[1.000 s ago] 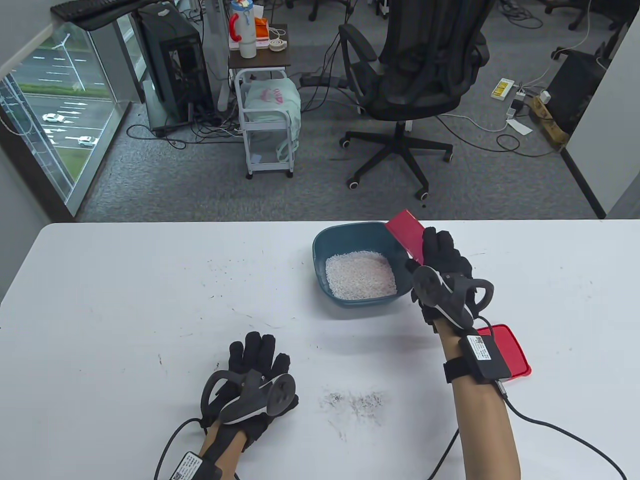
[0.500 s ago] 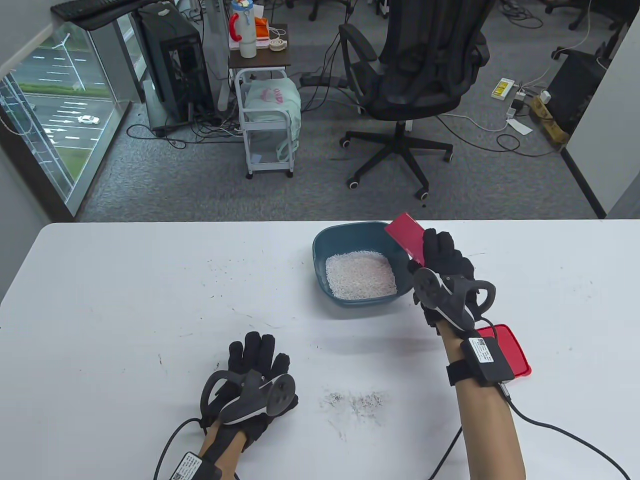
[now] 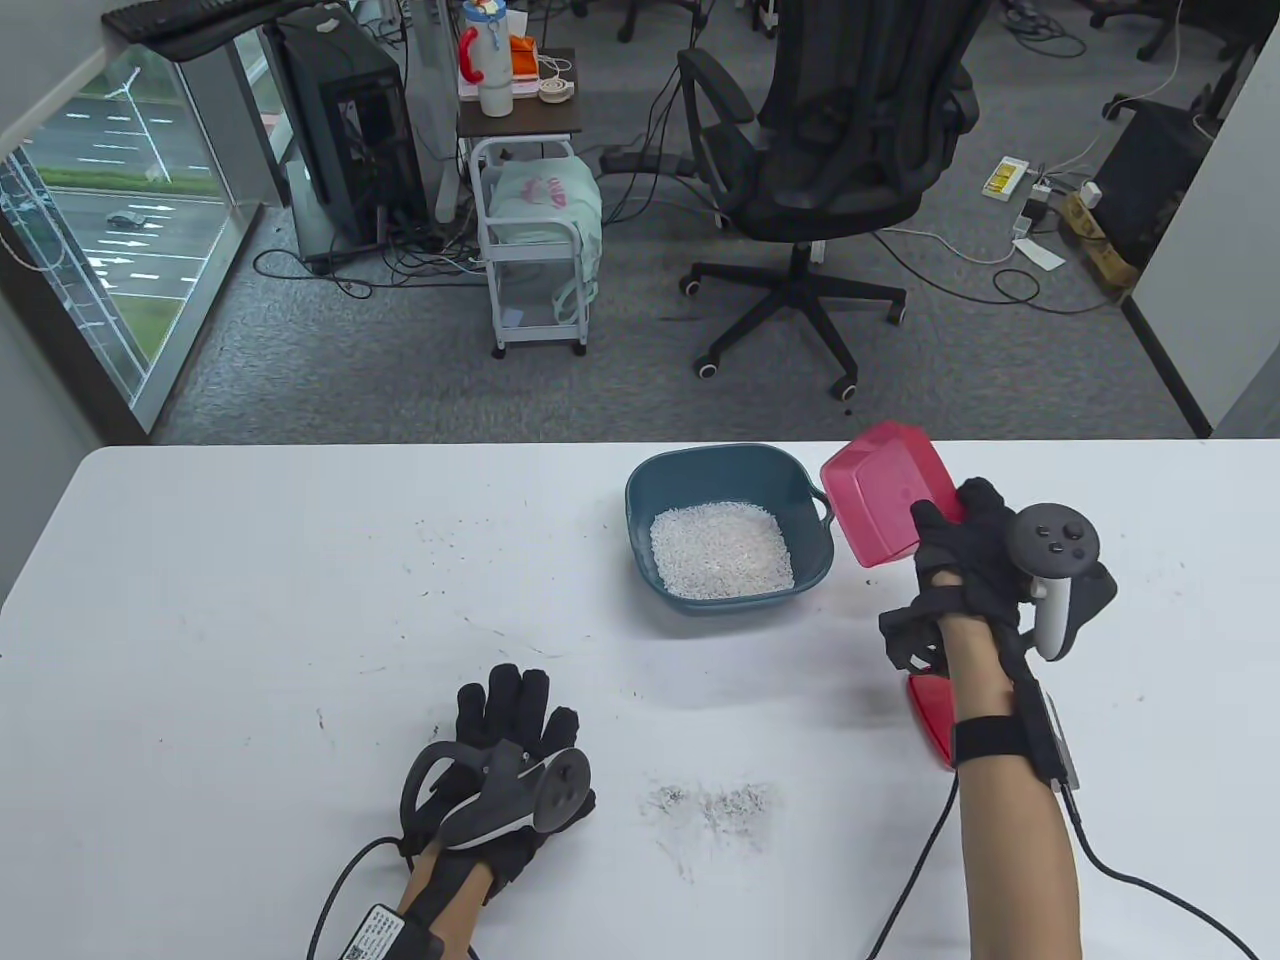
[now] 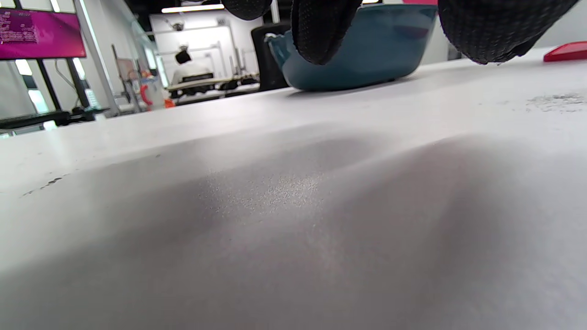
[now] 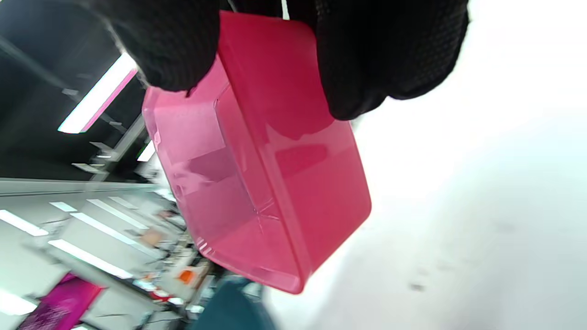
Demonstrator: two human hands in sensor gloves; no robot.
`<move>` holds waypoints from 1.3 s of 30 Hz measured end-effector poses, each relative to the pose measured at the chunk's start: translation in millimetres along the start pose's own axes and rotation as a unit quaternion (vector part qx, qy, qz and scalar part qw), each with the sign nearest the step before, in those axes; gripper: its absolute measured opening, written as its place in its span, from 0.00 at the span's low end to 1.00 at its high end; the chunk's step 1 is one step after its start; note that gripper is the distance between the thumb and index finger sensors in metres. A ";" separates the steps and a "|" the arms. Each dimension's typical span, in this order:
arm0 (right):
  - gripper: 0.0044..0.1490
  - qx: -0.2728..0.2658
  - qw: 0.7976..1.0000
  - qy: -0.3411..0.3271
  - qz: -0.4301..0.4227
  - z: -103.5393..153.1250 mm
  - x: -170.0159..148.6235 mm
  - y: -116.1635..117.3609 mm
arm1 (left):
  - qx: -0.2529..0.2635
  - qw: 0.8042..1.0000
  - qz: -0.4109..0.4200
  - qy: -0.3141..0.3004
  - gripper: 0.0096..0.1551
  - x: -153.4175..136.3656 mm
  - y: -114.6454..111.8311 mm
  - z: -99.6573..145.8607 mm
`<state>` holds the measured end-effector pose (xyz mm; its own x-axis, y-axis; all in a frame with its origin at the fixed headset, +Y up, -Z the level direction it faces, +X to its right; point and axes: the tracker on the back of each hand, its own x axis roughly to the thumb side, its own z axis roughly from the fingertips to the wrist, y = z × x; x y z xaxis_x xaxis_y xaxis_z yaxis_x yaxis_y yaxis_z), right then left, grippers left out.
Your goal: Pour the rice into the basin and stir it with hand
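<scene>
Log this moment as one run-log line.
right hand: holds red container beside basin | rice: in basin | left hand: on table

Red container (image 5: 275,183): you see glossy, see-through plastic, smooth, with bright reflections.
Basin (image 3: 680,465): your teal plastic, smooth, dull sheen.
Rice (image 3: 722,552): white, grainy, matt.
Worktop (image 3: 250,600): your white, matt surface, finely speckled, scuffed with dark marks.
Right hand (image 3: 965,570): your black knitted cloth glove, rough weave.
Lid (image 3: 930,710): red plastic, smooth.
</scene>
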<state>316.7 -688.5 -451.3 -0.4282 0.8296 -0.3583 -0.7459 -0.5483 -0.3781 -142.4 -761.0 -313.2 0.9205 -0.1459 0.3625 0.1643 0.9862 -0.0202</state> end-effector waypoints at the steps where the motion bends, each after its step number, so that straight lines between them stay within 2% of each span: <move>1: 0.48 0.015 0.999 0.034 0.015 -5.5 -8.6 -1.5 | -0.002 1.000 0.000 0.001 0.54 -0.3 -0.8 -0.4; 4: 0.48 0.057 0.993 0.099 0.024 -16.0 -29.1 -0.3 | -0.005 1.000 0.001 0.003 0.54 -1.2 -2.0 -0.8; 10: 0.48 0.112 0.979 0.167 -0.038 -25.8 -57.6 7.6 | -0.012 1.000 0.000 0.007 0.53 -3.0 -3.8 -1.7; 14: 0.48 0.116 0.973 0.192 -0.049 -26.6 -67.7 6.9 | -0.015 1.000 0.001 0.008 0.53 -3.6 -4.1 -1.9; 18: 0.54 0.086 0.980 0.178 0.024 -20.8 -60.2 -7.7 | -0.015 1.000 -0.001 0.011 0.53 -4.6 -4.0 -1.9; 22: 0.51 0.080 0.990 0.116 0.011 -6.3 -45.6 -37.3 | -0.001 1.000 -0.019 0.018 0.53 -6.9 0.8 -1.1; 25: 0.47 0.109 0.993 0.003 -0.044 17.3 -34.1 -54.2 | 0.036 0.999 0.011 0.040 0.53 -14.3 12.7 -1.9; 26: 0.46 0.116 0.990 -0.058 -0.062 31.5 -30.1 -60.7 | 0.057 0.996 0.035 0.059 0.53 -18.5 19.4 -5.6; 29: 0.41 0.096 0.983 -0.142 -0.062 73.5 -28.7 -71.8 | 0.086 0.984 0.082 0.132 0.54 -29.2 43.3 -24.1; 32: 0.39 0.096 0.973 -0.207 -0.028 102.8 -36.7 -70.9 | 0.096 0.972 0.146 0.155 0.53 -39.8 66.2 -49.2; 34: 0.38 0.105 0.966 -0.238 -0.006 119.8 -50.2 -63.1 | 0.094 0.953 0.231 0.172 0.53 -50.7 82.0 -74.9; 37: 0.37 0.091 0.967 -0.236 -0.008 128.2 -71.9 -45.6 | 0.076 0.923 0.344 0.154 0.50 -59.3 90.2 -110.5; 39: 0.37 0.134 0.967 -0.217 -0.005 128.8 -78.6 -37.0 | 0.060 0.894 0.408 0.174 0.48 -62.1 90.6 -135.6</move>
<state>312.3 -719.8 -299.2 -0.5510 0.8325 0.0579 -0.8314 -0.5417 -0.1236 -136.6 -673.2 -463.9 0.7748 0.6309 -0.0398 -0.6321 0.7739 -0.0376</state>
